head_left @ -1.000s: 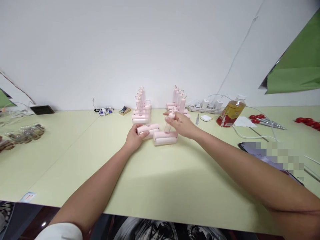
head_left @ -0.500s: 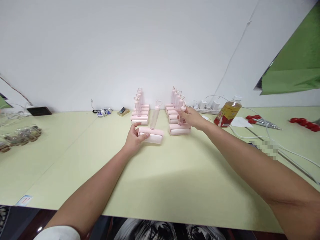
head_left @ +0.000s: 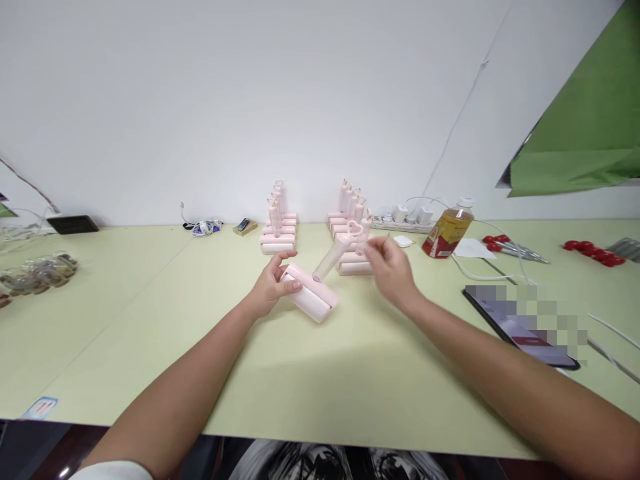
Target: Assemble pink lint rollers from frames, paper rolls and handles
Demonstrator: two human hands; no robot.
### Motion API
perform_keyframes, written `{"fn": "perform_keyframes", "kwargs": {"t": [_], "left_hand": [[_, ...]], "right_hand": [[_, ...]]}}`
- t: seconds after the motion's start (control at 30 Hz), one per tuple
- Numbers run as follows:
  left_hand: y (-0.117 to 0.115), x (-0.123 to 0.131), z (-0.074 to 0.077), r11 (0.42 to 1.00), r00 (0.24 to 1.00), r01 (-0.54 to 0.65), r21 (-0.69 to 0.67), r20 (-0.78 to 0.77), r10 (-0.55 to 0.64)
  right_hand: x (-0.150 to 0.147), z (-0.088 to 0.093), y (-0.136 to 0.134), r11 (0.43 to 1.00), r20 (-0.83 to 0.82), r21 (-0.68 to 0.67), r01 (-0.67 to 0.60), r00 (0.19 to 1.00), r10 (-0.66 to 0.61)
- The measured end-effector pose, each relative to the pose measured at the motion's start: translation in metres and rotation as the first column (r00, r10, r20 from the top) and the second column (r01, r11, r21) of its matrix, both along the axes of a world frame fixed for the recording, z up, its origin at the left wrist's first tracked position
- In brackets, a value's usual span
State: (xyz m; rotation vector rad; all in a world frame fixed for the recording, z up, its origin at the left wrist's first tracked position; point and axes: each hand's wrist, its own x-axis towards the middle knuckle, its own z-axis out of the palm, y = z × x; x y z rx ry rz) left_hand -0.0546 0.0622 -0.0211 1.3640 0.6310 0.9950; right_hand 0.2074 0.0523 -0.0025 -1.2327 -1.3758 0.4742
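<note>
My left hand (head_left: 273, 288) is closed around the left end of a pink lint roller (head_left: 313, 293), thumb in front. This roller is held above the table, its head tilted and its clear handle leaning up to the right, ending in a heart-shaped loop. Just right of that loop is my right hand (head_left: 393, 270), slightly blurred, its fingers bent and loosely apart with nothing visible in them. Behind it, the front lint roller of the right row (head_left: 355, 267) stands upright, partly covered by the hand and the held handle. Another row of upright lint rollers (head_left: 279, 245) stands on the left.
A drink bottle (head_left: 449, 230) and a power strip (head_left: 400, 225) with chargers are at the back right. A tablet (head_left: 520, 327) lies near my right forearm. Red-handled tools (head_left: 595, 253) are farther right. Coiled cable (head_left: 203, 229) and wrapped items (head_left: 40, 272) lie leftward.
My left hand has tilted its lint roller, swinging the handle rightward. My right hand has let go of the front right-row lint roller's handle and come lower and nearer.
</note>
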Motion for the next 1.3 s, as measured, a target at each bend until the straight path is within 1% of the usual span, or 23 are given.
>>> {"fn": "perform_keyframes", "kwargs": {"t": [0.03, 0.07, 0.1, 0.17, 0.2, 0.23, 0.3, 0.33, 0.4, 0.5, 0.57, 0.63, 0.7, 0.8, 0.87, 0.9, 0.93, 0.97, 1.0, 1.03, 1.1, 1.2, 1.3], "left_hand": [[-0.003, 0.001, 0.002, 0.999, 0.999, 0.038, -0.001, -0.024, -0.038], [-0.006, 0.003, 0.003, 0.997, 0.996, 0.074, -0.004, -0.053, -0.074], [-0.009, 0.005, 0.003, 0.995, 0.991, 0.099, -0.008, -0.085, -0.1], [-0.015, 0.013, 0.002, 0.997, 0.987, 0.076, -0.01, -0.139, -0.077], [-0.018, 0.018, 0.0, 1.0, 0.988, 0.021, -0.009, -0.152, -0.022], [-0.021, 0.022, -0.003, 0.999, 0.988, -0.052, -0.012, -0.147, 0.049], [-0.026, 0.031, -0.008, 0.986, 0.986, -0.149, -0.069, -0.092, 0.142], [-0.027, 0.034, -0.01, 0.983, 0.991, -0.13, -0.13, -0.054, 0.124], [-0.031, 0.038, -0.013, 0.961, 1.0, 0.01, -0.275, 0.012, -0.007], [-0.035, 0.04, -0.013, 0.884, 0.98, 0.197, -0.424, 0.065, -0.187], [-0.038, 0.04, -0.01, 0.843, 0.954, 0.299, -0.447, 0.104, -0.283], [-0.038, 0.041, -0.007, 0.83, 0.931, 0.364, -0.422, 0.138, -0.338], [-0.034, 0.04, -0.004, 0.868, 0.949, 0.315, -0.384, 0.124, -0.29], [-0.022, 0.032, -0.001, 0.933, 0.994, 0.11, -0.342, 0.019, -0.11], [-0.01, 0.021, -0.001, 0.953, 0.993, -0.067, -0.297, -0.109, 0.036], [-0.004, 0.015, -0.001, 0.955, 0.972, -0.174, -0.238, -0.197, 0.128], [0.002, 0.008, -0.002, 0.95, 0.925, -0.282, -0.134, -0.3, 0.233], [0.009, 0.002, -0.004, 0.929, 0.854, -0.369, 0.03, -0.383, 0.351], [0.015, -0.003, -0.006, 0.889, 0.778, -0.404, 0.217, -0.43, 0.459], [0.02, -0.008, -0.009, 0.836, 0.712, -0.405, 0.37, -0.446, 0.542], [0.029, -0.014, -0.016, 0.783, 0.665, -0.304, 0.542, -0.468, 0.582], [0.037, -0.015, -0.026, 0.781, 0.67, -0.149, 0.606, -0.519, 0.531], [0.038, -0.011, -0.029, 0.749, 0.629, -0.13, 0.65, -0.53, 0.569]], "right_hand": [[-0.011, -0.006, -0.018, 0.984, -0.049, -0.066, -0.168, 0.985, 0.165], [-0.021, -0.012, -0.035, 0.94, -0.116, -0.133, -0.314, 0.947, 0.3], [-0.031, -0.016, -0.049, 0.882, -0.196, -0.196, -0.429, 0.898, 0.394], [-0.044, -0.021, -0.066, 0.795, -0.346, -0.292, -0.532, 0.834, 0.43], [-0.047, -0.022, -0.07, 0.768, -0.413, -0.325, -0.551, 0.814, 0.409], [-0.048, -0.023, -0.071, 0.761, -0.47, -0.342, -0.552, 0.801, 0.37], [-0.045, -0.022, -0.069, 0.78, -0.553, -0.336, -0.528, 0.781, 0.291], [-0.042, -0.022, -0.068, 0.802, -0.58, -0.315, -0.508, 0.771, 0.261], [-0.035, -0.022, -0.067, 0.835, -0.609, -0.272, -0.479, 0.757, 0.236], [-0.028, -0.025, -0.069, 0.847, -0.612, -0.228, -0.481, 0.747, 0.259], [-0.026, -0.027, -0.071, 0.843, -0.598, -0.203, -0.499, 0.745, 0.297], [-0.025, -0.027, -0.072, 0.84, -0.584, -0.176, -0.513, 0.742, 0.331], [-0.025, -0.025, -0.072, 0.837, -0.583, -0.149, -0.527, 0.73, 0.356], [-0.024, -0.02, -0.07, 0.855, -0.613, -0.106, -0.508, 0.71, 0.346], [-0.022, -0.017, -0.068, 0.875, -0.64, -0.092, -0.475, 0.702, 0.313], [-0.02, -0.016, -0.066, 0.883, -0.651, -0.092, -0.46, 0.699, 0.297], [-0.019, -0.016, -0.065, 0.886, -0.658, -0.097, -0.454, 0.697, 0.285], [-0.018, -0.016, -0.063, 0.884, -0.663, -0.107, -0.454, 0.696, 0.277], [-0.017, -0.017, -0.062, 0.881, -0.664, -0.121, -0.458, 0.697, 0.271], [-0.018, -0.019, -0.062, 0.876, -0.661, -0.14, -0.462, 0.702, 0.265], [-0.019, -0.022, -0.062, 0.859, -0.645, -0.183, -0.478, 0.718, 0.262], [-0.023, -0.026, -0.064, 0.831, -0.617, -0.227, -0.508, 0.735, 0.281], [-0.026, -0.029, -0.067, 0.812, -0.607, -0.231, -0.536, 0.731, 0.31]]}}
